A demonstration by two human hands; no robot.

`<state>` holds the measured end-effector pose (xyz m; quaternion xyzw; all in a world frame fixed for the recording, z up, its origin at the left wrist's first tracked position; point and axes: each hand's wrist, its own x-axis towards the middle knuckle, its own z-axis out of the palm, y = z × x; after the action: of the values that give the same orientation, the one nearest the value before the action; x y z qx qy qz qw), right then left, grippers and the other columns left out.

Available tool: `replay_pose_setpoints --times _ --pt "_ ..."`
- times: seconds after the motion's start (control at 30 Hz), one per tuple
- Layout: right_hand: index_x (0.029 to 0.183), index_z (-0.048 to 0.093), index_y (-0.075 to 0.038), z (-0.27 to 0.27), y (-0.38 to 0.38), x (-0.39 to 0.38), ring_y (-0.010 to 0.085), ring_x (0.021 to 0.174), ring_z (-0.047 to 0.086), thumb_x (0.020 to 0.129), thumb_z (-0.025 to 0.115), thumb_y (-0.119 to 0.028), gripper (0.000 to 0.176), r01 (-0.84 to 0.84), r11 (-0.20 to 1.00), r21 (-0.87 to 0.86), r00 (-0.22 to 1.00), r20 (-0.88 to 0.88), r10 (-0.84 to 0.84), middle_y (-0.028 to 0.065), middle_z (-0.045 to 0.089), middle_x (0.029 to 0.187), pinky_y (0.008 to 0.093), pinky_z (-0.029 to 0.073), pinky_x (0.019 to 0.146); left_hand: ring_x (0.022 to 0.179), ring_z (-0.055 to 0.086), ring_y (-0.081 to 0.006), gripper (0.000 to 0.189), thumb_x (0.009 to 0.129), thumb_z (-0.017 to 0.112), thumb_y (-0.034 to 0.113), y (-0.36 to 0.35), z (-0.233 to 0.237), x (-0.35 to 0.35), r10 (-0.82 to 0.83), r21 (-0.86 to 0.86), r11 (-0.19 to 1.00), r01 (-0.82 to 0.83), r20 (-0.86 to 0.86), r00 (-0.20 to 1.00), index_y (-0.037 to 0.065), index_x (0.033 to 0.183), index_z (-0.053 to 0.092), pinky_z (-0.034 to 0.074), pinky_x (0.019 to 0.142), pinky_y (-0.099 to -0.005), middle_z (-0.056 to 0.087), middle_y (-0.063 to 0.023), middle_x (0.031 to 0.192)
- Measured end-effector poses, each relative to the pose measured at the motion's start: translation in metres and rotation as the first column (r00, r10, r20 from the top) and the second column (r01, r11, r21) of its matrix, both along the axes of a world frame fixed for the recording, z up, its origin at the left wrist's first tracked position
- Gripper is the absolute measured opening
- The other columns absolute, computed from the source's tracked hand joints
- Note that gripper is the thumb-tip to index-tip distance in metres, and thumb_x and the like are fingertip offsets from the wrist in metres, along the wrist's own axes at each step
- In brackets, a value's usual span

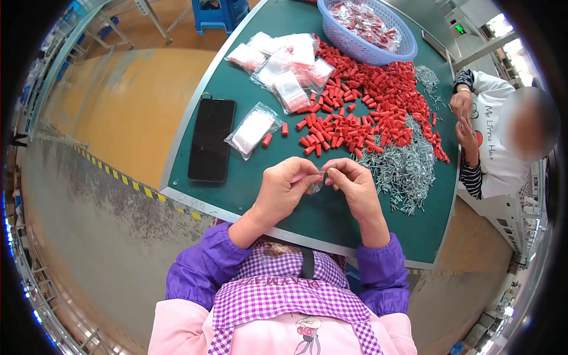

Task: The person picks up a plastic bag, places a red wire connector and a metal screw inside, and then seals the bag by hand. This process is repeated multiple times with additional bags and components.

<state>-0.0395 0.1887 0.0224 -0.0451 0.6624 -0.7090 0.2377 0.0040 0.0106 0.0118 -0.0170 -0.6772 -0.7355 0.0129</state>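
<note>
My left hand [288, 184] and my right hand [353, 184] meet over the front part of the green table. Their fingers pinch a small clear plastic bag [316, 187] between them, with a bit of red at its top edge. Beyond my hands lies a heap of red plastic caps [378, 89]. To the right of it is a pile of silver screws [408, 171]. Packs of clear bags [290, 89] are stacked at the table's upper left, and one more pack [254, 130] lies nearer to me. What sits inside the small bag is too small to tell.
A black phone [212, 140] lies at the table's left edge. A blue basket [370, 35] of filled bags stands at the far side. Across the right edge sits a co-worker [497, 130], hands together near the table. A blue stool [219, 15] is on the floor beyond.
</note>
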Motion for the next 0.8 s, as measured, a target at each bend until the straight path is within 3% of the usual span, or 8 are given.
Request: replay_pose_setpoints --times 0.13,0.23,0.33,0.43,0.47,0.57,0.67,0.8 --pt "0.098 0.063 0.001 -0.005 0.002 0.005 0.0077 0.08 0.06 0.089 0.063 -0.006 0.011 -0.016 0.999 -0.046 1.0 -0.013 0.015 0.0021 0.064 0.087 0.0207 0.045 0.068 0.07 0.06 -0.0065 0.007 0.086 0.063 -0.002 0.001 -0.001 0.0 -0.03 0.038 0.999 0.029 0.026 0.999 -0.001 0.092 0.062 0.049 0.056 -0.0191 0.065 -0.0053 0.09" --pt "0.096 0.062 0.001 0.001 -0.002 0.008 0.0086 0.081 0.06 0.09 0.062 -0.005 0.009 -0.025 0.998 -0.05 0.999 -0.036 0.023 0.0024 0.063 0.087 0.0216 0.046 0.069 0.069 0.059 -0.0059 0.009 0.085 0.066 0.0 -0.003 -0.004 -0.002 -0.095 -0.14 0.988 0.072 -0.166 0.981 0.0 0.094 0.062 0.048 0.056 -0.0188 0.062 -0.0067 0.103" --pt "0.094 0.06 0.001 0.0 0.0 0.01 0.0095 0.081 0.06 0.091 0.061 -0.005 0.008 -0.001 0.998 -0.06 0.992 -0.13 -0.007 0.0024 0.061 0.088 0.0228 0.048 0.071 0.069 0.056 -0.0047 0.016 0.082 0.07 0.003 -0.012 0.004 -0.005 -0.223 0.129 0.968 0.214 0.063 0.973 0.001 0.095 0.062 0.048 0.056 -0.0188 0.057 -0.0061 0.113" --pt "0.094 0.058 0.002 0.005 -0.001 0.008 0.0101 0.081 0.06 0.092 0.059 -0.006 0.007 0.035 0.997 -0.068 0.98 -0.194 -0.048 0.0021 0.06 0.088 0.0237 0.049 0.073 0.068 0.054 -0.003 0.023 0.078 0.075 0.005 -0.016 0.017 -0.006 -0.162 0.182 0.974 0.138 0.128 0.978 0.001 0.097 0.061 0.046 0.055 -0.0185 0.056 -0.005 0.114" --pt "0.093 0.058 0.002 0.007 -0.001 0.009 0.0102 0.081 0.06 0.093 0.058 -0.006 0.007 0.048 0.996 -0.071 0.977 -0.206 -0.062 0.002 0.059 0.088 0.024 0.049 0.073 0.067 0.053 -0.0018 0.03 0.076 0.078 0.006 -0.014 0.014 -0.006 -0.106 0.061 0.993 0.105 0.02 0.994 0.001 0.1 0.061 0.045 0.054 -0.0176 0.056 -0.0045 0.113" --pt "0.095 0.057 0.002 0.004 -0.003 0.011 0.0111 0.081 0.061 0.093 0.058 -0.006 0.009 0.053 0.993 -0.108 0.98 -0.187 -0.072 0.0028 0.06 0.088 0.0249 0.05 0.074 0.062 0.052 -0.0016 0.023 0.079 0.075 0.006 -0.01 0.008 -0.002 -0.059 0.017 0.998 0.058 0.044 0.997 0.002 0.098 0.063 0.043 0.053 -0.0167 0.06 -0.003 0.103" --pt "0.095 0.056 0.002 0.008 -0.006 0.013 0.0125 0.082 0.062 0.094 0.057 -0.008 0.01 0.07 0.992 -0.102 0.978 -0.19 -0.088 0.0038 0.06 0.088 0.0255 0.05 0.075 0.058 0.051 -0.002 0.014 0.084 0.071 0.007 -0.005 0.009 -0.002 -0.044 0.139 0.99 0.032 0.086 0.995 0.001 0.094 0.064 0.041 0.051 -0.0164 0.063 -0.0008 0.086" --pt "0.096 0.056 0.002 0.006 -0.011 0.018 0.0137 0.082 0.062 0.094 0.057 -0.008 0.01 0.133 0.982 -0.135 0.975 -0.158 -0.153 0.0056 0.06 0.089 0.0258 0.05 0.075 0.056 0.051 -0.0022 0.01 0.088 0.067 0.01 -0.005 0.011 -0.001 -0.077 0.136 0.989 0.05 0.201 0.977 0.0 0.09 0.064 0.039 0.048 -0.0163 0.063 0.0001 0.074"
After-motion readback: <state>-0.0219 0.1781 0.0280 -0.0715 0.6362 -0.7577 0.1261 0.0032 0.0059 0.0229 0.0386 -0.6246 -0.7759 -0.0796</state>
